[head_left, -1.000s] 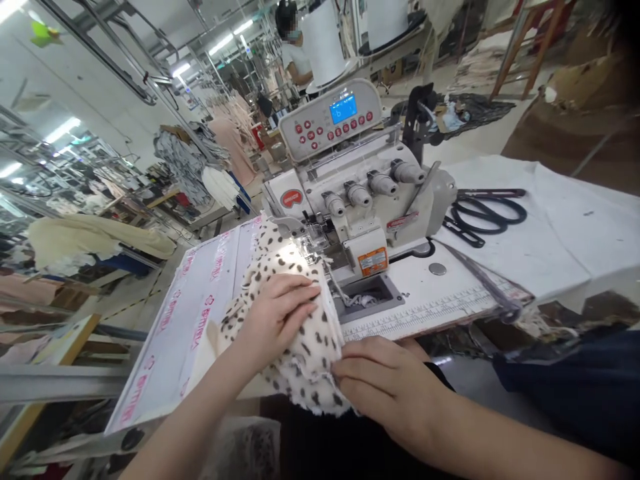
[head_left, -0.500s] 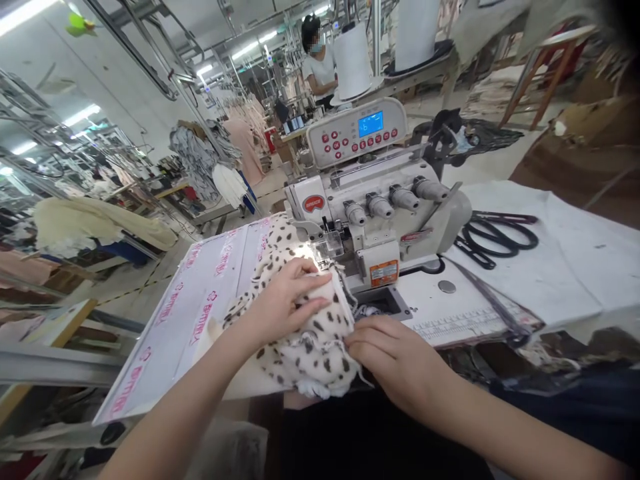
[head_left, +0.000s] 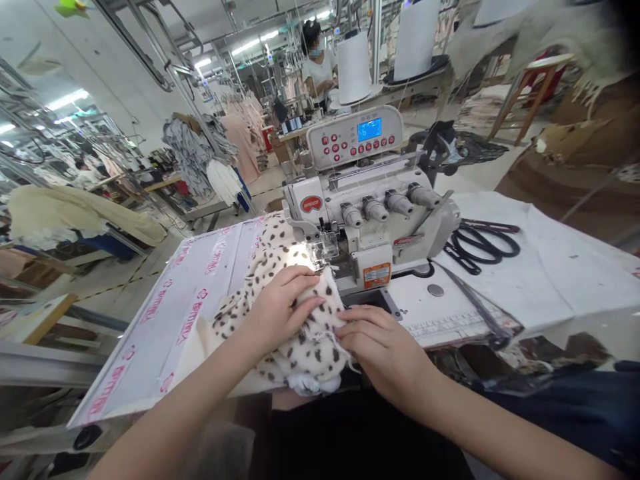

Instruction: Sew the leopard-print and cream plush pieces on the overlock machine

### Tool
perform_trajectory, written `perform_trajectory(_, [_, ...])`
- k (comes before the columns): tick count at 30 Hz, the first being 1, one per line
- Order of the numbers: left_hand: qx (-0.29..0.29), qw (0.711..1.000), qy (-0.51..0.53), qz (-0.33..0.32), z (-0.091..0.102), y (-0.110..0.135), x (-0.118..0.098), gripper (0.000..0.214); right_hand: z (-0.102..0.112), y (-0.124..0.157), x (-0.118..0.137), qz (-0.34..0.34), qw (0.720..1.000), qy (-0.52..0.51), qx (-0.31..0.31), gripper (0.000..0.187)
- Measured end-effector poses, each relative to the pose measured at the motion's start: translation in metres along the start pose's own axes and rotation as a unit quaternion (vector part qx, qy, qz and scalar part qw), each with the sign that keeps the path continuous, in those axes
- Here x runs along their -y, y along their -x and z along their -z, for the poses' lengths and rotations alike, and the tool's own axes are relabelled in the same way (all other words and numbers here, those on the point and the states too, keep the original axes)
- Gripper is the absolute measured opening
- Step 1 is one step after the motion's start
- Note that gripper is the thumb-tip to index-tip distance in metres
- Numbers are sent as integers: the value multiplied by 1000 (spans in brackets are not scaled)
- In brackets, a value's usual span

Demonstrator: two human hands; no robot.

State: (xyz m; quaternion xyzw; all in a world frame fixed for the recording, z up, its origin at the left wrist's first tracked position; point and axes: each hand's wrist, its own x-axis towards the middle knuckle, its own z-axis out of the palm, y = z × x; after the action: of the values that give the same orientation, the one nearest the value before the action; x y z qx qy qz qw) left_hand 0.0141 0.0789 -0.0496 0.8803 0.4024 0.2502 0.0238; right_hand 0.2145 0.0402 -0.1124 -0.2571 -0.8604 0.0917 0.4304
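Spotted fabric (head_left: 290, 340) at the presser foot (head_left: 324, 247) of an overlock machine (head_left: 363, 213)

One piece of cream fabric with dark brown spots, soft and fuzzy-looking, lies bunched on a clear plate (head_left: 165, 327) printed with pink lettering, its far end running up to the presser foot. Its near edge is rumpled and ragged. Two hands work on it, apart from each other. The left hand (head_left: 285, 310) lies across the top of the fabric with fingers spread and pointing toward the machine. The right hand (head_left: 377, 340) comes in from the other side, with its fingertips (head_left: 347, 319) against the fabric's right edge; whether they pinch it, I cannot tell. The machine has four knobs (head_left: 385, 201) in a row and a lit blue display (head_left: 369, 130). To its right, one pair of black-handled shears (head_left: 480, 243) lies on a white cloth (head_left: 545, 267). Beyond, two white thread cones (head_left: 354, 67) (head_left: 416, 40) stand up, and a masked co-worker (head_left: 317, 70) sits farther back.
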Motion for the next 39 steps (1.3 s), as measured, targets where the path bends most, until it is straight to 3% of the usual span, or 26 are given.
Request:
perform_trajectory(11, [51, 998, 36, 18, 11, -8, 8, 25, 0, -4, 5, -16, 1000, -6, -18, 20])
perform_trajectory(13, [53, 998, 27, 12, 12, -4, 2, 30, -1, -2, 8, -33, 999, 0, -39, 18])
perform_trajectory(17, [35, 999, -14, 0, 10, 13, -23, 59, -2, 2, 9, -39, 997, -13, -65, 15])
perform_trajectory(21, [-16, 999, -39, 32, 3, 26, -34, 44, 3, 4, 5, -30, 997, -45, -50, 22])
perform_trajectory(26, [-30, 998, -35, 32, 1, 27, -27, 35, 7, -4, -4, -196, 966, -142, -93, 30])
perform_trajectory(30, [-28, 996, -69, 39, 3, 26, -42, 56, 1, -14, -4, -289, 930, -225, -20, 11])
perform_trajectory(33, [2, 995, -90, 43, -2, 26, -58, 65, -1, -24, 5, -323, 897, -302, 24, 29])
perform_trajectory(35, [0, 993, -98, 60, -7, 24, -62, 65, 1, -33, 14, -307, 888, -341, 19, 31])
perform_trajectory(39, [-102, 988, -75, 92, -13, 17, -49, 40, 5, -41, 22, -197, 931, -300, -71, 11])
